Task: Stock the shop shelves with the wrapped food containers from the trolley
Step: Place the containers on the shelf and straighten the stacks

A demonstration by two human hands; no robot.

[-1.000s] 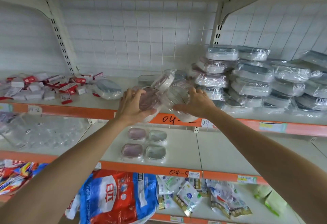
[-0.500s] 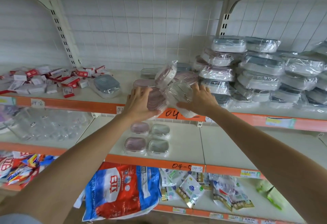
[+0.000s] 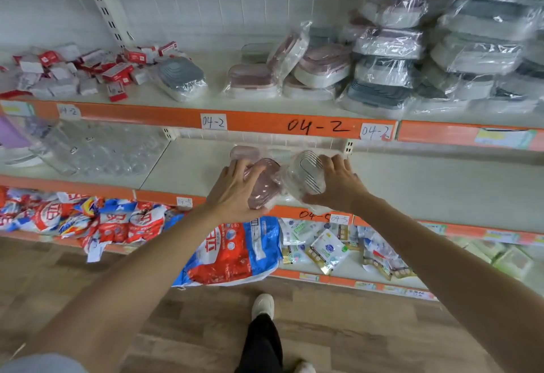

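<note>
- While both arms reach over the front edge of the middle shelf (image 3: 412,184), the head view shows the left hand (image 3: 232,193) grasping a pink wrapped container (image 3: 265,187) and the right hand (image 3: 335,184) grasping a clear-lidded wrapped container (image 3: 306,175).
- Both containers sit tilted just above the front edge, side by side and touching, long axes running toward the shelf's back.
- Another pink container (image 3: 244,151) lies directly behind, nearer the left hand, so the open shelf lies to the right.

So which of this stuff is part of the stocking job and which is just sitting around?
Job: pink container in left hand; clear container in right hand; wrapped stack on upper shelf.
Lying about: red boxes, detergent bags, sachets.
</note>
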